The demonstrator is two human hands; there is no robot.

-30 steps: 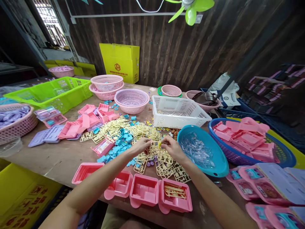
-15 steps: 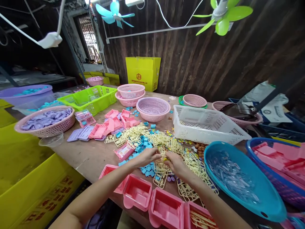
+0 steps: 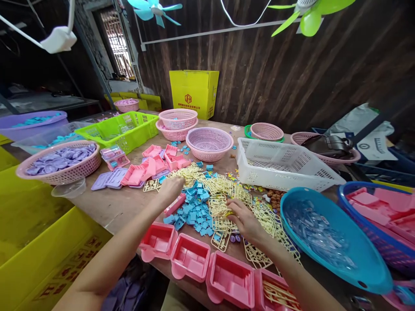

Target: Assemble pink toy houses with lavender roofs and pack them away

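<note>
Reaching to ten o'clock, the left hand (image 3: 170, 188) closes over cream frames (image 3: 188, 175). Right hand (image 3: 244, 220) pinches a frame (image 3: 223, 213), nearer the trays (image 3: 227, 278).

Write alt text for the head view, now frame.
A person's left hand reaches over cream plastic part frames and small blue pieces on a cluttered table; the right hand rests on the frames. Pink trays line the near edge; baskets stand behind.

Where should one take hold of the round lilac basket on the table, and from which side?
Grip the lilac basket by its flared rim, probably from the near side: it stands upright, open and apparently empty, and the pink stacked baskets crowd its far left, though small parts lie before it.
</note>
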